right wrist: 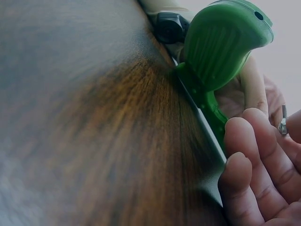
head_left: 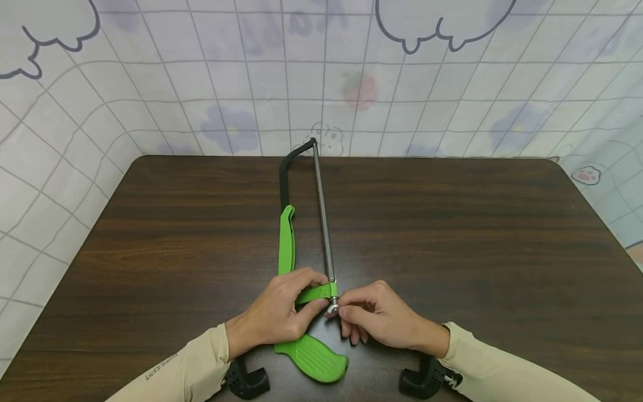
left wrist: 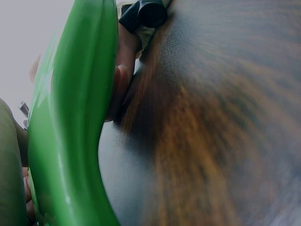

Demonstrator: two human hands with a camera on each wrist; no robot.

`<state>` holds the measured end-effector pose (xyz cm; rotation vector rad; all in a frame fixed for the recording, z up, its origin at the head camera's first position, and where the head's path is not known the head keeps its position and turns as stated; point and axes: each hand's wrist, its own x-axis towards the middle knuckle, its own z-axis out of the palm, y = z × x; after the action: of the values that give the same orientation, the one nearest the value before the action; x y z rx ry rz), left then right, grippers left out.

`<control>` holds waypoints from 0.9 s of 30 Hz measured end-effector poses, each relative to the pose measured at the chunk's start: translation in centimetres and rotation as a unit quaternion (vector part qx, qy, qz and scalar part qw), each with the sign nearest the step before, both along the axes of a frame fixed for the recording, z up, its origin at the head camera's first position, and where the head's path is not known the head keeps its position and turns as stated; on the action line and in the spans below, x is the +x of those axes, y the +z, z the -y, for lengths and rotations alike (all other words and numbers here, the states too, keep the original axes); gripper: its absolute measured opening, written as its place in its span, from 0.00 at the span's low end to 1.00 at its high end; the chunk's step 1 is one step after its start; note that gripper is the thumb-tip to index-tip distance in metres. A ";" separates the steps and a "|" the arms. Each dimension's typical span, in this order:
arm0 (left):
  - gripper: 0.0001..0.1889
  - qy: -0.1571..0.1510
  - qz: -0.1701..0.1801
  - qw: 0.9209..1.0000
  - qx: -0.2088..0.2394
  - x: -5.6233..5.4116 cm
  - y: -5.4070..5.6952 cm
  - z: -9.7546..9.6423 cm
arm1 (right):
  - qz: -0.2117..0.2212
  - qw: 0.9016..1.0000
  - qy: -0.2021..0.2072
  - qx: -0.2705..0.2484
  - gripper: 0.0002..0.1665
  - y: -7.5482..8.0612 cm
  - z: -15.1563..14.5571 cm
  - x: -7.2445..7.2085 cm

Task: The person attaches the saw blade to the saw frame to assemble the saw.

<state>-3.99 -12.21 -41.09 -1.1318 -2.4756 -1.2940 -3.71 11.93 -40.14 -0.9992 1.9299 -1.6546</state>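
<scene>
Hacksaw (head_left: 287,240) is on the dark wood table (head_left: 477,240) right out in front of me, long axis running pretty much 12 to 6: black end of the frame up at 12, green handle (head_left: 321,363) down at 6, blade (head_left: 322,218) along the 3 o'clock side. My left hand (head_left: 281,310) has hold of the saw, fingers and thumb bent round the short green bracket (head_left: 316,293) at the blade's near end. My right hand (head_left: 379,318) is over at about 4 o'clock of that bracket, thumb and forefinger pinching the edge of the little wing nut (head_left: 332,308). I'd say everything hangs on that nut: it's at roughly 9 to 10 o'clock from my right hand, 3 from my left, on the 6 o'clock side of the bracket, in line with the blade. Right's nearer, tips touching it; left thumb's just beside. Headcount, big to small: one table, one saw, one blade, two hands, one handle, two black wrist cameras (head_left: 246,382), one bracket, one wing nut.
</scene>
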 end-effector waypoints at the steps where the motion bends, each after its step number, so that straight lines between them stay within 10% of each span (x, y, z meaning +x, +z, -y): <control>1: 0.10 0.000 0.000 1.000 0.000 0.0 0.0 0.0 | 0.000 1.000 0.001 0.000 0.17 0.0 0.0 0.0; 27: 0.10 -0.003 0.005 1.000 0.005 0.0 0.1 0.0 | -0.020 1.000 0.006 -0.005 0.15 -0.2 0.0 -0.1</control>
<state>-4.00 -12.21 -41.04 -1.1343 -2.4714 -1.3152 -3.78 11.94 -40.35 -1.0537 1.9401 -1.6519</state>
